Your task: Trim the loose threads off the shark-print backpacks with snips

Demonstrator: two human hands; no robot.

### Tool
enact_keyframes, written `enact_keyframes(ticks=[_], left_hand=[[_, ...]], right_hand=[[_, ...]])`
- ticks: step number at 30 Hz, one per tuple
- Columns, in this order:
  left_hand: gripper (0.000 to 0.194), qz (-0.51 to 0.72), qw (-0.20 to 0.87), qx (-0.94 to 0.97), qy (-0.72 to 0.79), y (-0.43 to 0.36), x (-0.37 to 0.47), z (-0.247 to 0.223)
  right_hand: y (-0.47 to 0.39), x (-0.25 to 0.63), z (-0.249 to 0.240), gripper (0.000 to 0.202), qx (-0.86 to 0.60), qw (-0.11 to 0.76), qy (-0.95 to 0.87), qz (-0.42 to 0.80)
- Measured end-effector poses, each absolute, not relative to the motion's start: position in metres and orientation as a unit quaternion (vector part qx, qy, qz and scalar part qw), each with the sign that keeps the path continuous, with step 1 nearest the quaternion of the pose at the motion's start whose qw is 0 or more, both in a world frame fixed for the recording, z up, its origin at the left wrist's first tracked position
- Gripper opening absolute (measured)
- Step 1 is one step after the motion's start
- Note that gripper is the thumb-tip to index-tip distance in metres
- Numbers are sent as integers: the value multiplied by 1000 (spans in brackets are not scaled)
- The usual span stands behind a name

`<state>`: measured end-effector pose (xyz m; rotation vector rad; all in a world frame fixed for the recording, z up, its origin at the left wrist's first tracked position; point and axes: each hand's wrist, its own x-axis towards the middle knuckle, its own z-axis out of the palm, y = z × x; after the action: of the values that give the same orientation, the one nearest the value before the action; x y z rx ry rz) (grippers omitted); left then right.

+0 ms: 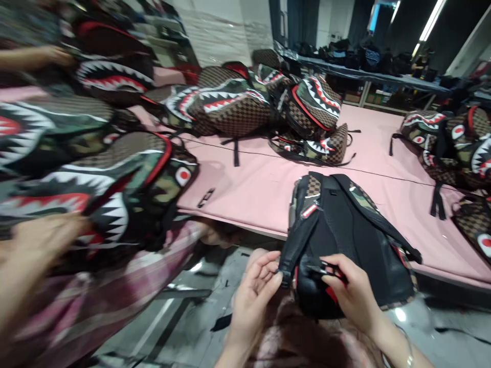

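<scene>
A backpack (356, 245) lies back side up, partly on the pink table edge and partly over my lap, its black padded back and two straps showing. My left hand (261, 281) pinches the lower end of the left shoulder strap (303, 235) at its black buckle, thumb against forefinger. Over the lower left of the back panel, my right hand (347, 286) is closed around a small dark tool (326, 268) with some red on it, its tip pointing left toward the strap.
Shark-mouth backpacks (230, 102) crowd the far side of the pink table (245, 189), with more at the right. A black buckle piece (206, 198) lies left of centre. At the left, another person's hand (49, 235) touches a camouflage backpack (126, 189).
</scene>
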<state>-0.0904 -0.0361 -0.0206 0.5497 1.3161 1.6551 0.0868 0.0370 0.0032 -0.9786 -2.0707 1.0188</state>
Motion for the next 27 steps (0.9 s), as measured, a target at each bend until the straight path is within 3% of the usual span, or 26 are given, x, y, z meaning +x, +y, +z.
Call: enact_keyframes(ticks=[4, 7, 12, 15, 18, 20, 24, 27], left_hand=[[42, 658, 453, 221, 560, -41, -92, -32], [54, 608, 412, 294, 611, -45, -82, -40], [52, 593, 370, 339, 630, -47, -51, -49], [72, 564, 349, 383, 643, -42, -42, -51], [92, 545, 307, 398, 671, -39, -42, -49], [79, 554, 253, 397, 687, -40, -43, -46], [30, 604, 187, 395, 666, -43, -47, -38], [28, 673, 277, 311, 611, -42, -52, -27]], right_hand=[[24, 99, -22, 21, -422, 323, -672, 516], [26, 100, -39, 31, -430, 268, -621, 598], [40, 68, -33, 36, -452, 240, -559, 653], [47, 44, -17, 38, -452, 263, -518, 677], [53, 32, -3, 37, -455, 307, -554, 625], [56, 31, 5, 35, -465, 322, -623, 541], [60, 27, 18, 31, -471, 297, -747, 363], [63, 18, 33, 27, -424, 231, -813, 326]])
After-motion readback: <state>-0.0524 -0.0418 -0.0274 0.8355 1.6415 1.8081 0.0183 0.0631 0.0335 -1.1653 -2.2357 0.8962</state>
